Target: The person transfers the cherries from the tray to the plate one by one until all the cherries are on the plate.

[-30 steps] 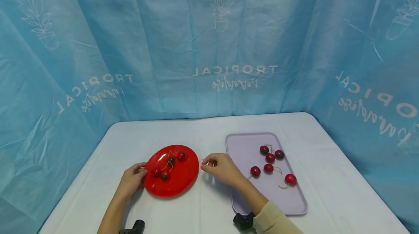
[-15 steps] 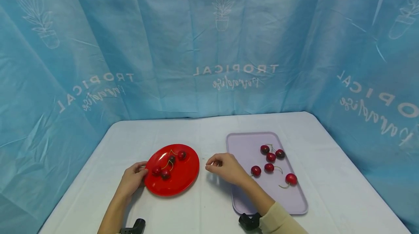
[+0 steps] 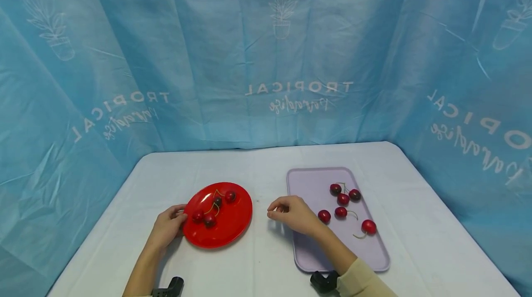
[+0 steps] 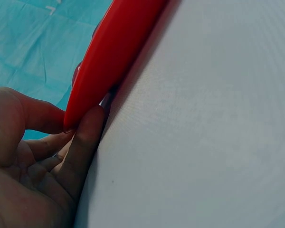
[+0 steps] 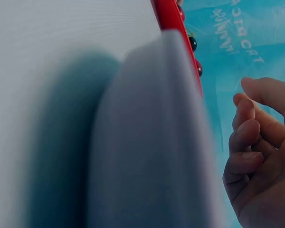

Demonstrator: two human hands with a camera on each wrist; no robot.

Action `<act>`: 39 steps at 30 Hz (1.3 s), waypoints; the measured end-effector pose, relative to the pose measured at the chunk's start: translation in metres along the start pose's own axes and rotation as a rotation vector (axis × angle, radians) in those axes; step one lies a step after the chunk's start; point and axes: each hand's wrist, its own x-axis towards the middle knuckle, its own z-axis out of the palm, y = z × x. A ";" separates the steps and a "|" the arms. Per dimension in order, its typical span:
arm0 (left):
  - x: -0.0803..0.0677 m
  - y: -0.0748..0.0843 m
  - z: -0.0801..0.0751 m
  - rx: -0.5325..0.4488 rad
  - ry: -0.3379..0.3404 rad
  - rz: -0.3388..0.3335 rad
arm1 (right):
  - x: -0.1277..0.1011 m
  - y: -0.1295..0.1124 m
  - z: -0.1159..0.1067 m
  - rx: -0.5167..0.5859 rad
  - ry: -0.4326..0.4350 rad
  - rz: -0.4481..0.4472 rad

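Note:
A red plate (image 3: pixel 237 216) with several stemmed cherries (image 3: pixel 209 221) on it lies left of centre. My left hand (image 3: pixel 164 228) pinches its left rim: in the left wrist view the thumb lies on the upper side of the plate (image 4: pixel 111 52) and a fingertip is under it. Between the plate and the lilac tray (image 3: pixel 306 186), my right hand (image 3: pixel 296 214) hovers by the tray's left edge. Its fingers are loosely curled and hold nothing; the right wrist view shows thumb and fingers (image 5: pixel 244 135) apart. Several more cherries (image 3: pixel 341 213) lie on the tray.
A white cloth (image 3: pixel 420 223) covers the table. Blue printed curtains (image 3: pixel 208 57) stand around its back and sides. Black wrist devices (image 3: pixel 326 282) sit at both wrists. In the right wrist view, the tray's blurred edge (image 5: pixel 147 142) fills the foreground.
My right hand has drifted right, away from the plate and closer to the tray. The left hand keeps its grip on the rim, and the cherries lie as before.

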 end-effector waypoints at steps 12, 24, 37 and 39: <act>-0.001 0.001 0.001 -0.010 -0.003 -0.008 | -0.006 -0.001 -0.007 -0.009 0.015 0.002; 0.001 -0.001 0.000 -0.005 -0.004 -0.004 | -0.012 0.000 -0.021 -0.018 0.003 -0.013; -0.004 0.003 0.000 -0.007 -0.006 -0.006 | -0.018 0.002 -0.029 -0.013 0.016 -0.009; -0.003 0.003 0.000 -0.008 -0.005 -0.006 | -0.019 0.004 -0.030 -0.017 0.023 -0.015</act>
